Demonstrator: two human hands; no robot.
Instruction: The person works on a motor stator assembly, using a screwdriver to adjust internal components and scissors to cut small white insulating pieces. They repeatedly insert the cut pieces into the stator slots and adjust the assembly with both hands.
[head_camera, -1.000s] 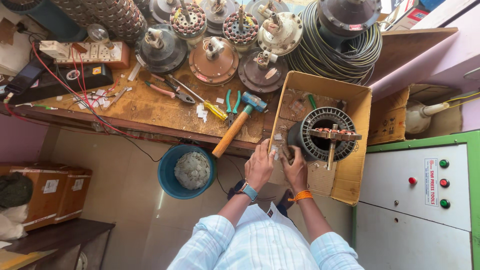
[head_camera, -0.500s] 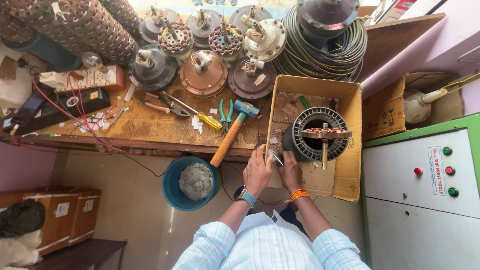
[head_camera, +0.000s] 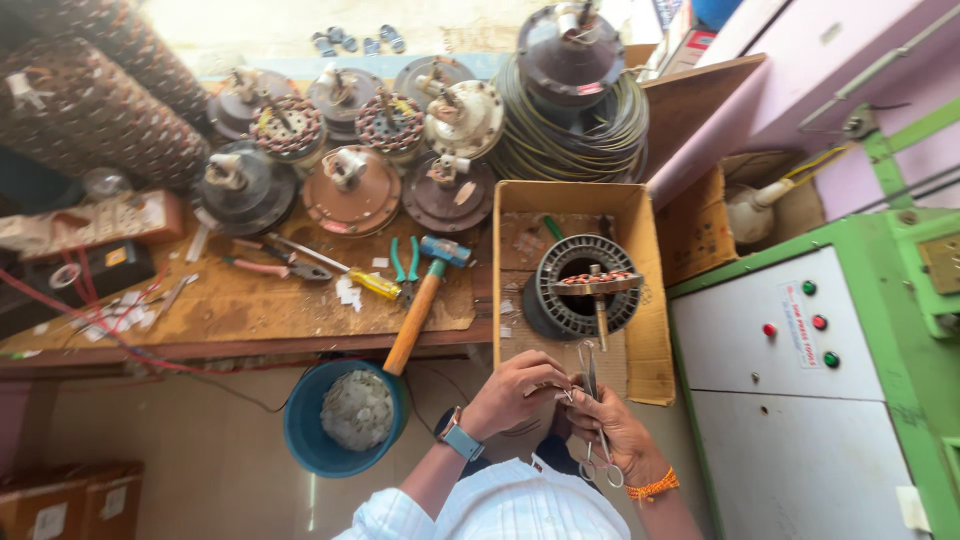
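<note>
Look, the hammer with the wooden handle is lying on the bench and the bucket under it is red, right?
Not quite. In the head view the hammer does lie on the bench with its wooden handle, but the bucket under it is blue, not red.

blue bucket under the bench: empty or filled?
Partly filled: the bucket holds a pale heap in its middle, bare blue floor around it.

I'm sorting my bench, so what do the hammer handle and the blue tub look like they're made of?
The hammer handle looks like bare wood: matte, warm orange-brown, with no shine. The blue tub looks like moulded plastic: uniform blue, with a smooth, slightly glossy rim. Neither can be confirmed from the look alone.
</note>
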